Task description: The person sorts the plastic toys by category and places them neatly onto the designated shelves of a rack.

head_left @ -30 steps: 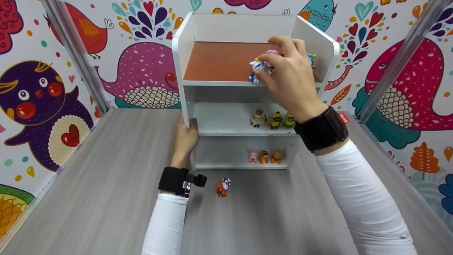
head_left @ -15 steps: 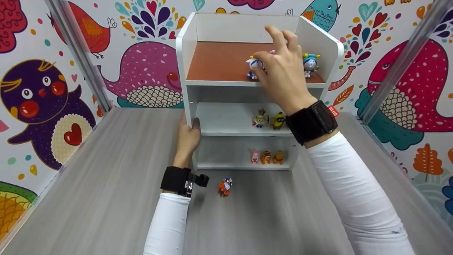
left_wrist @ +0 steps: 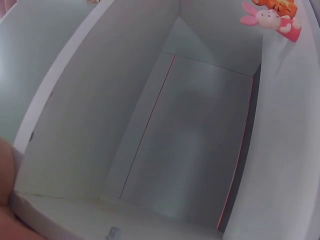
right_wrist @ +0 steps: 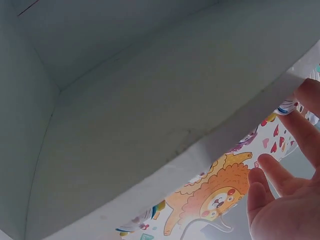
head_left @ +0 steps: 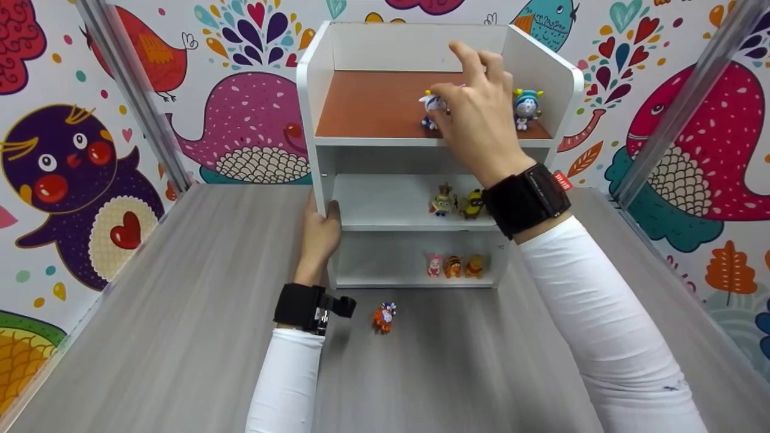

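A small white-and-blue figurine (head_left: 431,107) stands near the front edge of the brown top board of a white shelf unit (head_left: 373,142). My right hand (head_left: 481,123) pinches it between thumb and index finger, with the other fingers raised. Part of a pink item shows behind that hand. To its right stands a figurine in a blue hat with yellow horns (head_left: 527,109). My left hand (head_left: 320,237) grips the unit's left side panel, thumb at the front edge. In the right wrist view, the white board hides most of the figurine.
Yellow figurines, one with a crown (head_left: 442,201), stand on the middle shelf, partly behind my right wrist. A pink piglet (head_left: 434,265), a striped tiger (head_left: 453,266) and a yellow bear (head_left: 474,266) line the bottom shelf. An orange figurine (head_left: 384,319) stands on the grey table.
My right hand has shifted a little left along the top board with the white-and-blue figurine, uncovering the blue-hatted one. My left hand keeps its grip on the side panel.
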Motion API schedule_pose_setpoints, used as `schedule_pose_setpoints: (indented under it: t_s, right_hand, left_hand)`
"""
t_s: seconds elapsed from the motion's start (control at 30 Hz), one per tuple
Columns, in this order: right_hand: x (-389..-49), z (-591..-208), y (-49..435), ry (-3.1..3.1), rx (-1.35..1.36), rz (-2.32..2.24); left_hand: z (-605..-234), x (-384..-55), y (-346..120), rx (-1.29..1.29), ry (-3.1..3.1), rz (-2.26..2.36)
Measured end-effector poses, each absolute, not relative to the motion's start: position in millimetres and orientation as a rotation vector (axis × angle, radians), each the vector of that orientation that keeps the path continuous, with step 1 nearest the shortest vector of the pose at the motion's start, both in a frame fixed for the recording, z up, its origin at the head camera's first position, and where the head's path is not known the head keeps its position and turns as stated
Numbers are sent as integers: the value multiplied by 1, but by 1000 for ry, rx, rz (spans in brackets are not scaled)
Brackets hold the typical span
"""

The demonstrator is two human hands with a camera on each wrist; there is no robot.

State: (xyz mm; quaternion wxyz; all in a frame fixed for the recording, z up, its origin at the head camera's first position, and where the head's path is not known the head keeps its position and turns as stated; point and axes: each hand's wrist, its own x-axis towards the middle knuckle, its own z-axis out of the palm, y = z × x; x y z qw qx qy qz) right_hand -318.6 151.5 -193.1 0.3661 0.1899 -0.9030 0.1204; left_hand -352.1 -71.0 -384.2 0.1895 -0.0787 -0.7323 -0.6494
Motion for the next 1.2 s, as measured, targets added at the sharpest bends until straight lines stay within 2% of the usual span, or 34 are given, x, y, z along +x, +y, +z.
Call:
schedule_pose_setpoints:
  t_s: [0.8,1.0,1.2]
  right_hand:
    - [-319,-191,154,-2330,477,323]
    - [-295,-192,162,-2184,501,477]
    - [-254,-215,171,-1947,538,694]
  left_hand:
    - [-383,-351,-71,-261,-2047,-1814]
    - [-385,-353,-72,-237,-2064,-1788]
    - [-385,-353,-72,-222,-2062,-1804]
